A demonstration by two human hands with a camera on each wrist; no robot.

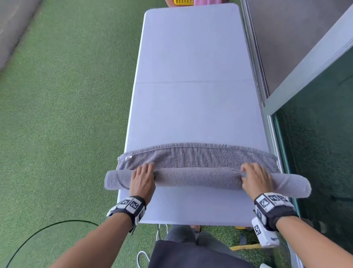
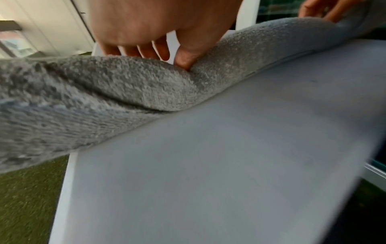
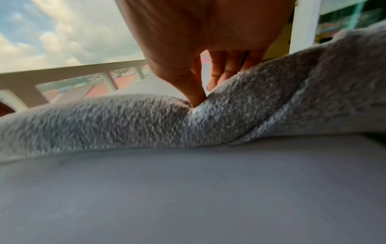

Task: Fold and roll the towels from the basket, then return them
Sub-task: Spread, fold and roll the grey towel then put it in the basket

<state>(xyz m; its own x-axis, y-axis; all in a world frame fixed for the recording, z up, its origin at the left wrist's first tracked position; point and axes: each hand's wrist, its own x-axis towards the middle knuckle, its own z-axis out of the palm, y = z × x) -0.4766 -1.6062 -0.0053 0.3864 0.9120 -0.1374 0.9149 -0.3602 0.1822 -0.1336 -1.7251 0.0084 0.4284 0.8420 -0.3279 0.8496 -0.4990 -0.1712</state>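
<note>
Left hand (image 1: 142, 179) lay draped over the rolled grey towel (image 1: 196, 178) at seven o'clock on the white table (image 1: 193, 57), fingers curled across the top, thumb (image 2: 185, 57) dug into the pile. Right hand (image 1: 256, 178) sat likewise at five o'clock, fingers hooked over the far side, thumb (image 3: 194, 89) pressed into the cloth. Wore black wristbands (image 1: 129, 207) with square black-and-white coded markers; no legible lettering on them. Carried a small white tag (image 1: 128, 158) at the unrolled flap's ten o'clock corner, print too small to read. Both wrist views blurred, fingertips hidden behind the roll. Roll stretched wider than the tabletop, both ends hanging past the edges; a short flat strip with a hemmed edge lay flat toward twelve o'clock. Cut off at the top edge: a yellow basket (image 1: 183, 2) beside something pink (image 1: 207, 2). Green turf (image 1: 66, 95) at nine o'clock, a black cable (image 1: 47, 226) at eight.
</note>
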